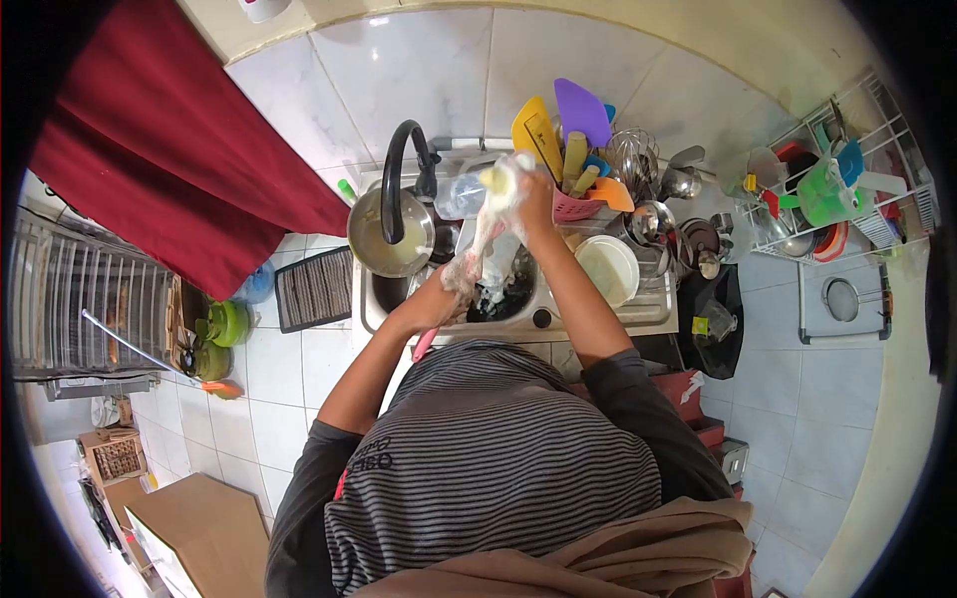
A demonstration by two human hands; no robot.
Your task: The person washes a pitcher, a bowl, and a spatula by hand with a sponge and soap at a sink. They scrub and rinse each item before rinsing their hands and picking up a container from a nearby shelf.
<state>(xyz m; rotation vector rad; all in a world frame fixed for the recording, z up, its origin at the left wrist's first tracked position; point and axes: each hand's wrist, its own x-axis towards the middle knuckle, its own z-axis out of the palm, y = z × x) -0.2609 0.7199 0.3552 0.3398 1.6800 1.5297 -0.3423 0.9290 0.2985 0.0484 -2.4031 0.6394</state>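
My left hand [461, 284], covered in suds, is closed around a long utensil with a pink handle [424, 344] over the sink [523, 317]. The handle's end sticks out below my fist toward my body. Foam hides the utensil's far end, so its exact kind does not show. Farther up, my right hand [533, 199] grips a foamy yellowish sponge [495, 181] by the utensil's upper part. Dark, sudsy water and foam lie in the basin beneath both hands.
A large metal pan [366, 234] stands left under the black faucet [393, 221]. Behind my right hand, a pink basket [575, 207] holds spatulas and brushes. A white container [610, 269] and metal ware crowd the drainboard's right. A wire rack [768, 234] hangs farther right.
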